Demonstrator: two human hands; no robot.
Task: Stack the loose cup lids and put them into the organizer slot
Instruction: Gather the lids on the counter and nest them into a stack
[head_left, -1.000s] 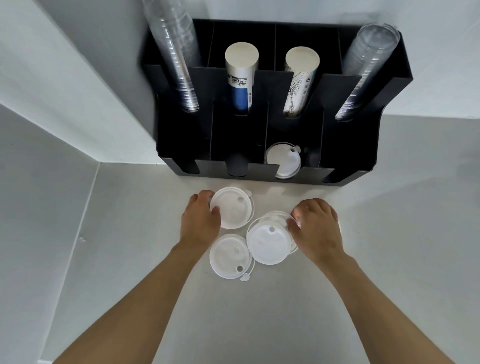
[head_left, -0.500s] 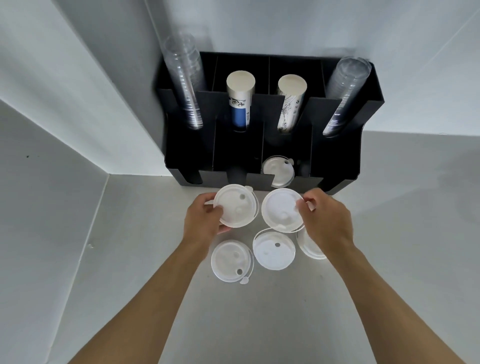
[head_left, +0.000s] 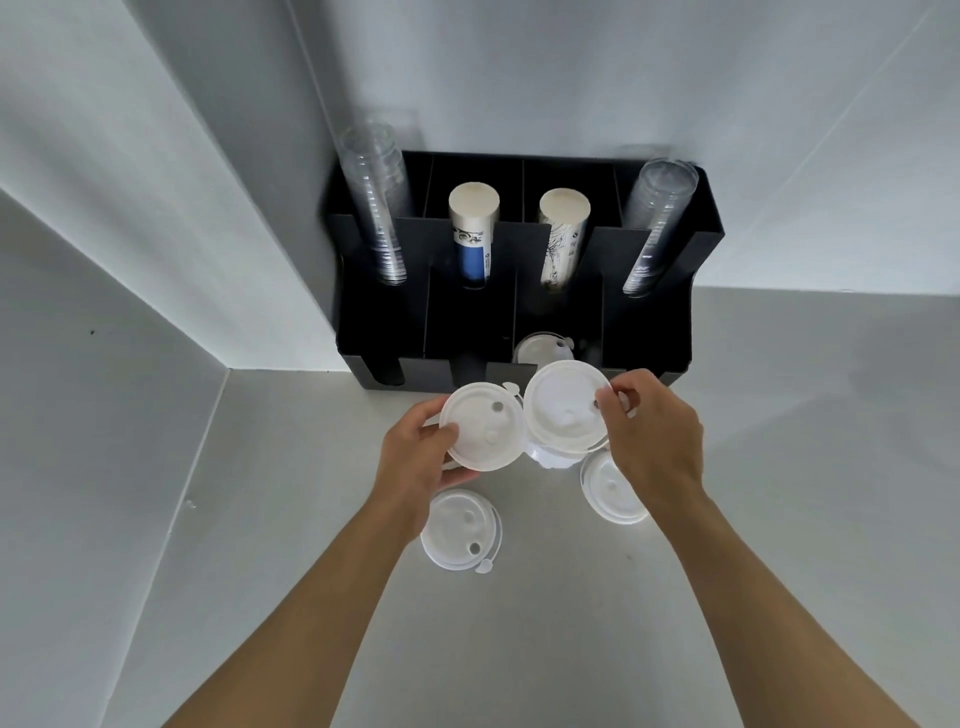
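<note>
My left hand (head_left: 415, 457) grips a white cup lid (head_left: 485, 428) by its left edge, held above the counter. My right hand (head_left: 652, 436) pinches a second white lid (head_left: 563, 405) by its right rim, side by side with the first and touching it. Both lids hover just in front of the black organizer (head_left: 649, 332). One lid (head_left: 540, 348) stands in the organizer's lower slot, right of centre. Loose lids lie on the counter: one (head_left: 460, 530) below my left hand, one (head_left: 610, 488) under my right hand, and one (head_left: 553, 457) mostly hidden beneath the held lids.
The organizer sits in a wall corner on a grey counter (head_left: 519, 623). Its upper slots hold two stacks of clear cups (head_left: 376, 208) (head_left: 657, 223) and two stacks of paper cups (head_left: 472, 234) (head_left: 561, 234). The lower left slots look dark.
Both hands have lifted one lid each off the counter and brought them up and together in front of the organizer. The camera has pulled back and tilted, showing more wall.
</note>
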